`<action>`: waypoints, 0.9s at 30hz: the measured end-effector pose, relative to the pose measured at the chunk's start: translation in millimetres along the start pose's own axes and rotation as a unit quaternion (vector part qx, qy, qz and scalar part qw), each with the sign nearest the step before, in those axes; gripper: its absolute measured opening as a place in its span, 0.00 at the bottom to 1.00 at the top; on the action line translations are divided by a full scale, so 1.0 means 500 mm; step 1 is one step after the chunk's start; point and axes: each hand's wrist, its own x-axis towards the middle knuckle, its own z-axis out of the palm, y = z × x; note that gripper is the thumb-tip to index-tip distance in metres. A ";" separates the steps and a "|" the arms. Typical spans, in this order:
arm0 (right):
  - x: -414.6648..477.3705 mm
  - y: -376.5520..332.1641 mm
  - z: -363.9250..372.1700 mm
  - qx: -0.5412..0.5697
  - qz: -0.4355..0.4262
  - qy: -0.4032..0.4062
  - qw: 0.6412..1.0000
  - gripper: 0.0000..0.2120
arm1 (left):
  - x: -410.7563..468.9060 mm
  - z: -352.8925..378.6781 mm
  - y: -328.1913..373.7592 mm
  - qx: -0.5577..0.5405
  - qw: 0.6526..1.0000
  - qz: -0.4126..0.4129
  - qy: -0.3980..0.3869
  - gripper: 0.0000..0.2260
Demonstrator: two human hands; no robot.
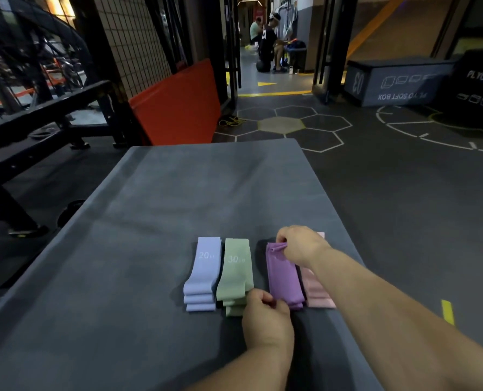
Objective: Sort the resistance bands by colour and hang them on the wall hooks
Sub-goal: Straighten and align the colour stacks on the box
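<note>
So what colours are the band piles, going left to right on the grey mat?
From the left: pale blue bands → green bands → purple bands → pink bands.

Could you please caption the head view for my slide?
Right hand and left hand pinch the purple band's ends beside blue bands, green bands and pink bands on a grey mat.

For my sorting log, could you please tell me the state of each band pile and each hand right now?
blue bands: stacked flat.
green bands: stacked flat.
purple band: flat, held at both ends.
pink bands: stacked flat, partly hidden.
right hand: pinches purple band's far end.
left hand: grips its near end.
</note>
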 end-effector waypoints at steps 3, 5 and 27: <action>-0.004 -0.003 -0.001 0.017 0.004 0.003 1.000 0.07 | 0.000 0.001 -0.002 0.011 1.000 0.007 0.001 0.13; -0.003 -0.006 0.000 0.026 0.011 0.003 1.000 0.07 | -0.004 0.001 -0.004 0.007 1.000 0.011 0.009 0.12; 0.023 -0.037 -0.016 -0.055 0.034 -0.042 0.997 0.17 | 0.020 -0.032 -0.019 0.278 0.892 0.343 -0.096 0.07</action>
